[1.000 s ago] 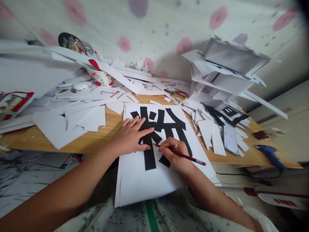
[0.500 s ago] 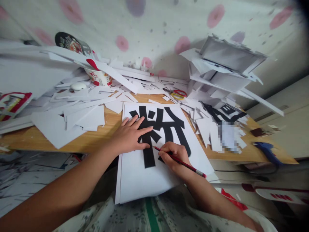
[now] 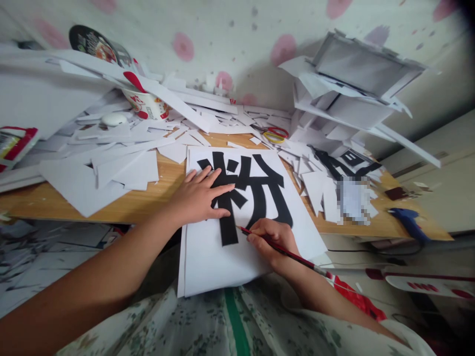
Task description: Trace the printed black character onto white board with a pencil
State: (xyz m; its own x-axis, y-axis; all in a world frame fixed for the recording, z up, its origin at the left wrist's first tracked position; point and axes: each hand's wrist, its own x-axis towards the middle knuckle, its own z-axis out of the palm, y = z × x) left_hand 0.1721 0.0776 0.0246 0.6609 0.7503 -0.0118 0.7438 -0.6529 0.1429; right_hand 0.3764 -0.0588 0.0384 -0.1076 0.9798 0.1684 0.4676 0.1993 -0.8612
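My left hand (image 3: 196,199) lies flat with spread fingers on a large black character cutout (image 3: 229,231), pressing its left part against a white sheet (image 3: 210,264). My right hand (image 3: 273,241) is closed around a red and black pencil (image 3: 306,262). The pencil's tip meets the white sheet just right of the character's long vertical stroke. My right hand covers the lower middle of the character. At the table's edge, the sheet hangs over toward my lap.
White paper scraps (image 3: 129,168) cover much of the wooden table (image 3: 92,200). Red and yellow scissors (image 3: 275,134) lie behind the sheet. A paper cup (image 3: 150,106) stands back left, a white layered structure (image 3: 356,84) back right. A blue glue gun (image 3: 410,225) rests far right.
The pencil tip has shifted slightly down along the vertical stroke, and the pencil leans lower. My left hand stays on the cutout. The whole view has tilted a little downward.
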